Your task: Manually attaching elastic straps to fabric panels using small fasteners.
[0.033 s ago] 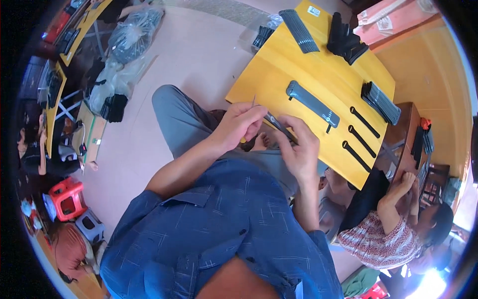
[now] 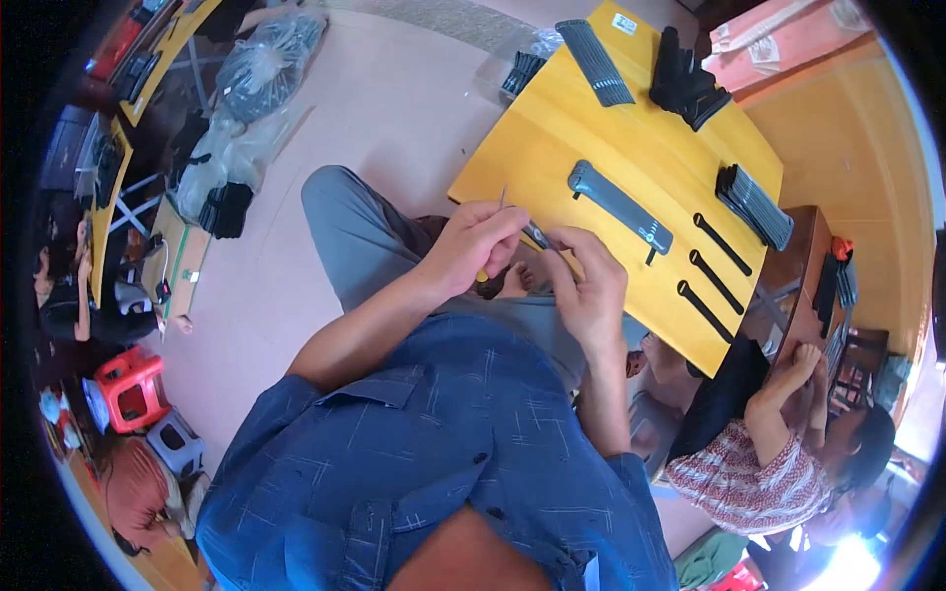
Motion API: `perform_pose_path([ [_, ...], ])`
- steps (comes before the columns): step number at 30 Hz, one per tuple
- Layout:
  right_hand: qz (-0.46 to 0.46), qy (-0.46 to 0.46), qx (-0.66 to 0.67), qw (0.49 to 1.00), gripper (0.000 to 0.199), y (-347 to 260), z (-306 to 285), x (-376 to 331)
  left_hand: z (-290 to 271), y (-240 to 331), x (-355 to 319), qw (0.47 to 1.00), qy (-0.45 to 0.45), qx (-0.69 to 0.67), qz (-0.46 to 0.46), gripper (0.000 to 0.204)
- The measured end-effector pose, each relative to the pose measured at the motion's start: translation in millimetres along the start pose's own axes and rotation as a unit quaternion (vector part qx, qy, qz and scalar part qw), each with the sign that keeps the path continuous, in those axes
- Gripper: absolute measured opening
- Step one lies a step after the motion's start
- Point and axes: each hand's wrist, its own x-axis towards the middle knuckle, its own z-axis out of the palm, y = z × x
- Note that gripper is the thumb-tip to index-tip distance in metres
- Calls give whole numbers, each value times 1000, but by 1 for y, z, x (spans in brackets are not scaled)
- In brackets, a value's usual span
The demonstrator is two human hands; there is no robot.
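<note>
The left hand (image 2: 475,246) is curled tight, its fingers gripping one end of a dark strip (image 2: 536,235); a thin, pointed piece sticks up above the fist and a bit of yellow shows below it. The right hand (image 2: 593,291) closes thumb and fingers on the strip's other end, which they mostly hide. The strip is held just off the near edge of the yellow table (image 2: 522,148) and bears a small whitish mark, too small to read.

On the table, a flat grey sleeve (image 2: 619,205) lies inward of that near edge, white printing at its end toward the bottom corner, illegible here. Three black straps (image 2: 717,276) lie side by side along the right edge, above the bottom corner. A grey stack (image 2: 754,205) sits by the right corner. Near the top corner lies a row of grey strips (image 2: 594,62), beside a white label (image 2: 624,23) whose print cannot be made out. A black pile (image 2: 685,81) rests at the far edge.
</note>
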Motion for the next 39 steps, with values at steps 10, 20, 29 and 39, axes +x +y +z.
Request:
perform_pose_path([
  [10,-41,-4,-47,998,18,30,30,10,-25,-29,21,991,44,-102,-75,40],
  [20,-82,42,-219,971,10,61,48,12,-45,-37,15,861,110,468,167,19],
  [29,-35,43,-175,983,13,57,51,7,-41,-19,-1,717,25,655,237,27],
  [39,11,33,-116,993,14,56,52,6,-37,-27,0,725,31,659,200,28],
])
